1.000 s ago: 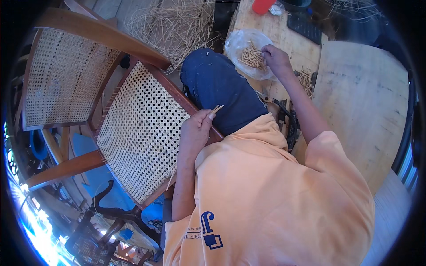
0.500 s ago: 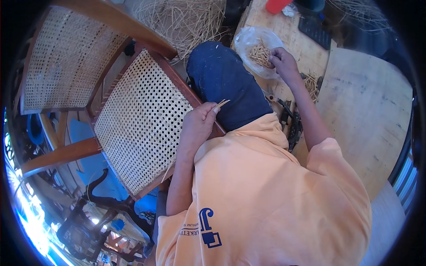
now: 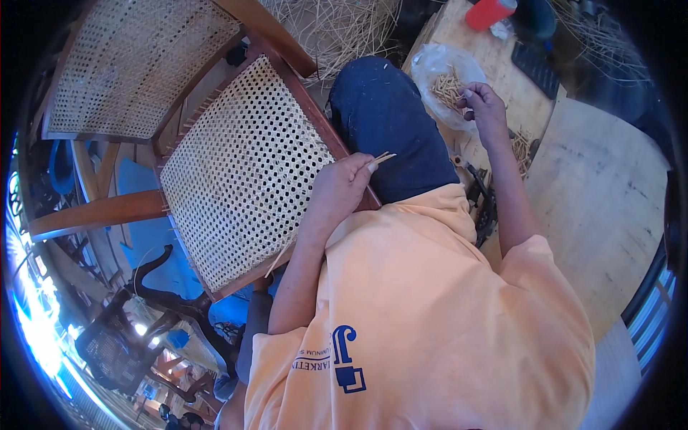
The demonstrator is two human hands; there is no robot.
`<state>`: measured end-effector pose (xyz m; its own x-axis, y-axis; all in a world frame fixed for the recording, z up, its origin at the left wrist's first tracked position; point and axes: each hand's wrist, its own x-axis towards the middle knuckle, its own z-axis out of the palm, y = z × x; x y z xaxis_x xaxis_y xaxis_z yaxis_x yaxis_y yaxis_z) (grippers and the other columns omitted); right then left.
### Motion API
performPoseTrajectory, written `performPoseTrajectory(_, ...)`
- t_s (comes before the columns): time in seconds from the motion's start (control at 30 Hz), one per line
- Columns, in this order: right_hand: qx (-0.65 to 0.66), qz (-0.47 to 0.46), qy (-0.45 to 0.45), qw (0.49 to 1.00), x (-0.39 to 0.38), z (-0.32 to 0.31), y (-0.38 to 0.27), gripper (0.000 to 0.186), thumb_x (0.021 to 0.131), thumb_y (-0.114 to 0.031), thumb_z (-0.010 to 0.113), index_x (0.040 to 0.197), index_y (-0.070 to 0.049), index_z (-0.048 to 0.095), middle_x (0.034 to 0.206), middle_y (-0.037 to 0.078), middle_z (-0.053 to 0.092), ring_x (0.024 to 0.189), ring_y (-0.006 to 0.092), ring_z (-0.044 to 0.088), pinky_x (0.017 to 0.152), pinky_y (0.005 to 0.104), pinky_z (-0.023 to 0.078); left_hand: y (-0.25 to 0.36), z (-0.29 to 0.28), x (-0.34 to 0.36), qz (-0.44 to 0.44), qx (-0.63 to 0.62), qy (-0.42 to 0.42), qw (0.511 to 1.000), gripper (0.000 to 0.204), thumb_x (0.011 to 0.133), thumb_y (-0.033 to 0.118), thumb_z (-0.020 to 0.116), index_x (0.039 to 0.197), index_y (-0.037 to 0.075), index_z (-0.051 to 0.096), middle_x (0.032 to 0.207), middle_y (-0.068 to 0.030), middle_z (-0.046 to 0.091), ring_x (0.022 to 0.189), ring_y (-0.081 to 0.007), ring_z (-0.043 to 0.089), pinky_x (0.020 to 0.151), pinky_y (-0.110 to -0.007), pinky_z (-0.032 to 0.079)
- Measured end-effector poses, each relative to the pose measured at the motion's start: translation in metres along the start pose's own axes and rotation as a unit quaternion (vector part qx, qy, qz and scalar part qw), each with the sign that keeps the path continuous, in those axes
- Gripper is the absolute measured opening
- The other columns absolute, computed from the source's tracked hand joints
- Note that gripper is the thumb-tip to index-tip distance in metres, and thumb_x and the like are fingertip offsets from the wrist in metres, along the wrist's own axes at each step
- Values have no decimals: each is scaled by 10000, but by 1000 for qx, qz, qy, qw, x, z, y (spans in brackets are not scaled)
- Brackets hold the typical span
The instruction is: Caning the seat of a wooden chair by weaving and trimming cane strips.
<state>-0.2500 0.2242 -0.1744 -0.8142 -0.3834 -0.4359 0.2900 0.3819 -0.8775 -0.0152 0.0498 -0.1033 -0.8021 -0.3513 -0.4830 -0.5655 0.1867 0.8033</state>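
My left hand [image 3: 340, 188] rests at the near right edge of a wooden chair's woven cane seat [image 3: 244, 172]. Thumb and forefinger pinch a few thin wooden pegs [image 3: 385, 157], whose ends point right over my dark-trousered knee [image 3: 383, 107]. Beyond the knee, on the right, my right hand [image 3: 490, 115] is at the edge of a clear plastic bag [image 3: 430, 63] of small wooden pegs [image 3: 446, 89]. Its fingers are curled together in a pinch beside the pegs; whatever may be between them is too small to make out.
The chair's cane back [image 3: 143, 68] stands at the far left. A wooden board [image 3: 595, 193] lies at the right, near another pile of pegs [image 3: 522, 149] and metal tools [image 3: 469, 172]. A red cup [image 3: 490, 13] and loose cane strands [image 3: 337, 32] are farther off.
The whole view has shifted, so most things appear farther right and somewhat higher or lower. My right fingers have curled more at the bag's edge. The left hand keeps its pinch on the pegs.
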Motion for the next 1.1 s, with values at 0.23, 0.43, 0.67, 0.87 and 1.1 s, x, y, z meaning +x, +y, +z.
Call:
performPoseTrajectory(0.23, 66, 67, 11, 995, 0, 0, -4, 96, 872, -126, 495, 936, -61, 524, 690, 6, 531, 586, 74, 514, 491, 197, 415, 0, -1, 0, 9, 9, 0, 1000, 237, 868, 199, 516, 980, 7, 599, 668, -38, 550, 569, -85, 508, 508, -233, 427)
performPoseTrajectory(0.43, 112, 37, -8, 993, -1, 3, 1, 91, 879, -126, 478, 911, -57, 526, 672, 23, 538, 544, 81, 517, 448, 212, 403, -2, 0, 1, 2, 5, 0, 1000, 238, 867, 203, 521, 980, 8, 600, 657, -35, 546, 555, -83, 504, 501, -231, 424)
performPoseTrajectory(0.67, 17, -21, -10, 1000, 5, 1, -1, 122, 851, -99, 506, 961, -48, 518, 742, 16, 544, 602, 75, 532, 511, 204, 424, 0, -2, -2, 41, 22, 22, 999, 231, 859, 203, 537, 973, 14, 603, 653, -65, 567, 544, -111, 524, 506, -251, 427)
performPoseTrajectory(0.87, -27, -10, 11, 1000, 2, 5, -9, 120, 844, -106, 523, 953, -61, 538, 746, 15, 554, 633, 76, 536, 540, 200, 425, 6, -2, -2, 26, 40, 19, 999, 228, 845, 202, 548, 976, 23, 604, 611, -97, 550, 513, -137, 516, 507, -268, 413)
performPoseTrajectory(1.1, 33, 110, -154, 981, -29, 24, -21, 85, 820, -116, 551, 891, -73, 566, 714, -7, 562, 615, 79, 528, 547, 197, 408, 14, -4, -7, 9, 20, 11, 1000, 203, 848, 192, 526, 951, 35, 602, 689, -127, 573, 613, -219, 547, 567, -311, 432)
